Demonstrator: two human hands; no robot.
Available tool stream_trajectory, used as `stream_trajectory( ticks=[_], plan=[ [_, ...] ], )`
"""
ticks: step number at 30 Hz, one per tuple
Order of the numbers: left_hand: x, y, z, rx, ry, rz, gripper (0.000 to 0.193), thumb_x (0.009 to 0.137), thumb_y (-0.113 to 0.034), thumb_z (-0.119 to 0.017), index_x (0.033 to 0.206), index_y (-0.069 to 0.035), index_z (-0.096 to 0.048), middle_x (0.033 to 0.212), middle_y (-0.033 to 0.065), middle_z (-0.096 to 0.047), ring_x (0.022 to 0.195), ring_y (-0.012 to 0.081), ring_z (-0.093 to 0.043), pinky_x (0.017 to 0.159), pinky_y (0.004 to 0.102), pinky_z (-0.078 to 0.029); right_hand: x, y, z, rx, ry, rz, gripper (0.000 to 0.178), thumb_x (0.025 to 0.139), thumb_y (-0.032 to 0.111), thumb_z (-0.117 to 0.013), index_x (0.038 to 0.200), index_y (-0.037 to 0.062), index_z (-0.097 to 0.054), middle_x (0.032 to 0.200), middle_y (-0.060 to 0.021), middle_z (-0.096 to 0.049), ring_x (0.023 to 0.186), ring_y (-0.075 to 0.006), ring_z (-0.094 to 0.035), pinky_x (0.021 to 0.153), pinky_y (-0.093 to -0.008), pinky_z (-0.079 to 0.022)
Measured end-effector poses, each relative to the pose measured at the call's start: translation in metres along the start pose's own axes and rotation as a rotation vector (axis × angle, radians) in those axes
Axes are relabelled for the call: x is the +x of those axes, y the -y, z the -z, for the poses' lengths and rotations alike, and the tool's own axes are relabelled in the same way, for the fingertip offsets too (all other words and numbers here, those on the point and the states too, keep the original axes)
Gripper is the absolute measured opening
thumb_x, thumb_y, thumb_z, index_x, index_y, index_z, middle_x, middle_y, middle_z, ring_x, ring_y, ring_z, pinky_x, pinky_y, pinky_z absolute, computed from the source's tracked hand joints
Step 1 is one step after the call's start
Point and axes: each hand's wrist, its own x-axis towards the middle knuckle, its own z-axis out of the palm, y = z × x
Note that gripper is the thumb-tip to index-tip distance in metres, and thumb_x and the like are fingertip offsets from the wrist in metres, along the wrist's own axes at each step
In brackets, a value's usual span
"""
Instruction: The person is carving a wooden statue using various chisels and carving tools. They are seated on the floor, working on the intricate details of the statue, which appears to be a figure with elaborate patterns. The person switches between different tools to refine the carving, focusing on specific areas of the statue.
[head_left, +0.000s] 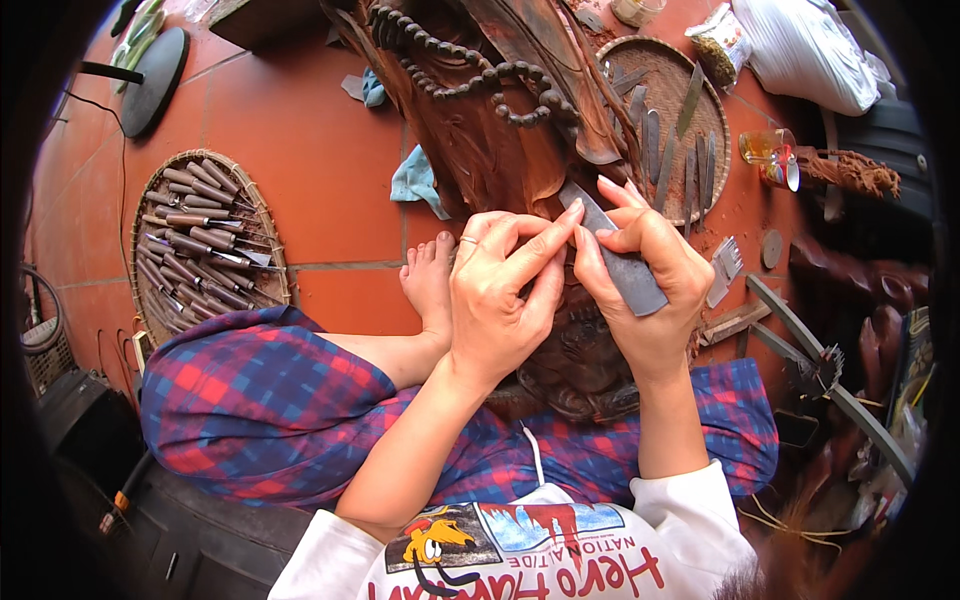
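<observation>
Your left hand (508, 285): fingers curled, tips at the flat grey blade (632, 286); can't tell if gripping. Dark red-brown wood carving (490, 150) sits ahead, down to your lap (470, 458): glossy folds, beaded strand (487, 78). Your right hand (658, 262): fingers closed on the blade.

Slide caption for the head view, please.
Right hand holding a flat grey blade at carved brown wood, left hand close by; handled tools gathered at left.

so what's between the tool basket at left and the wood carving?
Head view: orange-red floor tiles from the basket on, then a light-blue cloth by the carving. A bare foot shows lower down.
</observation>
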Motion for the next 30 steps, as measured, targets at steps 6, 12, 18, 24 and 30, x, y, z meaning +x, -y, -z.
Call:
stream_trajectory(
  ticks=[6, 12, 18, 24, 30],
  plan=[
    [-0.002, 0.0, 0.0, -0.013, 0.014, -0.017, 0.045, 0.078, 0.0, -0.071, 0.121, -0.011, -0.073, 0.088, 0.0051, -0.066, 0.087, 0.0255, -0.058, 0.082, 0.0361, -0.048, -0.002, 0.005, 0.0, -0.016, -0.027, -0.051, 0.017, 0.078, 0.0, -0.077, 0.076, -0.0019, -0.059, 0.073, -0.0124, -0.063, 0.096, -0.0379, -0.073, 0.099, -0.055, -0.051],
    [-0.001, -0.008, 0.002, 0.074, 0.046, -0.021, 0.045, 0.078, 0.003, -0.069, 0.121, -0.012, -0.074, 0.087, 0.0047, -0.066, 0.084, 0.0243, -0.058, 0.08, 0.0362, -0.048, -0.01, 0.003, 0.001, -0.009, -0.038, -0.094, 0.016, 0.078, -0.001, -0.075, 0.075, -0.0019, -0.059, 0.074, -0.0137, -0.064, 0.095, -0.0386, -0.073, 0.098, -0.0549, -0.052],
    [-0.001, -0.003, 0.002, 0.015, 0.036, 0.022, 0.046, 0.078, 0.0, -0.071, 0.122, -0.012, -0.073, 0.087, 0.0049, -0.066, 0.086, 0.0256, -0.056, 0.081, 0.0362, -0.047, -0.001, 0.004, -0.002, -0.006, -0.014, -0.047, 0.015, 0.078, -0.001, -0.076, 0.077, -0.0025, -0.06, 0.075, -0.0136, -0.066, 0.097, -0.0378, -0.073, 0.099, -0.0555, -0.051],
    [-0.003, -0.005, 0.0, 0.041, 0.056, 0.007, 0.046, 0.078, -0.002, -0.071, 0.123, -0.013, -0.073, 0.087, 0.0049, -0.064, 0.086, 0.026, -0.054, 0.081, 0.0356, -0.046, 0.002, 0.007, 0.009, -0.013, 0.082, -0.092, 0.014, 0.079, -0.002, -0.074, 0.08, -0.0014, -0.06, 0.076, -0.0126, -0.064, 0.094, -0.0364, -0.073, 0.1, -0.0538, -0.051],
    [-0.002, -0.005, -0.002, 0.091, 0.066, -0.018, 0.045, 0.079, -0.001, -0.072, 0.122, -0.012, -0.073, 0.087, 0.0035, -0.065, 0.085, 0.0235, -0.055, 0.08, 0.0348, -0.046, -0.002, -0.003, 0.012, 0.05, 0.08, -0.115, 0.011, 0.08, 0.0, -0.073, 0.084, -0.0005, -0.063, 0.083, -0.0129, -0.067, 0.099, -0.0341, -0.072, 0.1, -0.0511, -0.05]
  ],
)
